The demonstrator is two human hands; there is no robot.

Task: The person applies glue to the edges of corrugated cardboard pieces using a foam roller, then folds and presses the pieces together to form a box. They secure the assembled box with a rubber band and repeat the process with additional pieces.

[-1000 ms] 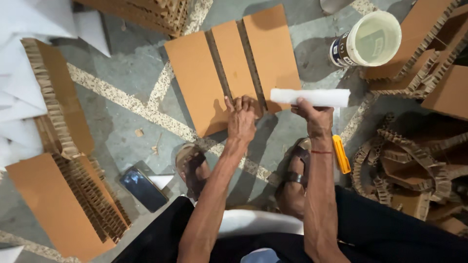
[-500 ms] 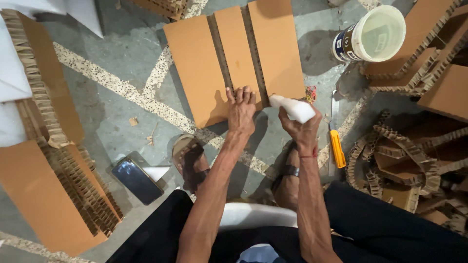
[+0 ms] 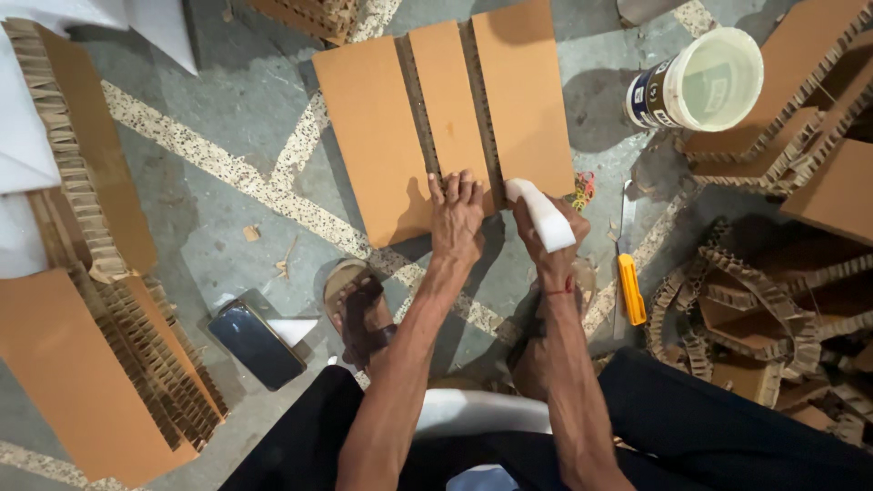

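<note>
A brown cardboard panel (image 3: 382, 127) with two cut grooves lies flat on the floor ahead of me. My left hand (image 3: 457, 216) presses flat on its near edge, on the middle strip. My right hand (image 3: 552, 245) grips a white squeeze bottle (image 3: 540, 211), tipped so its nozzle end touches the panel's right groove near the front edge.
A white bucket (image 3: 705, 77) stands at the upper right. A yellow-handled utility knife (image 3: 629, 273) lies right of my hand. Honeycomb cardboard pieces (image 3: 773, 282) pile at the right and left (image 3: 100, 364). A dark phone (image 3: 256, 344) lies by my sandalled foot (image 3: 359, 305).
My right hand has swung the white bottle from lying level above the panel to nozzle-down at the right groove. The left hand stayed pressed on the panel.
</note>
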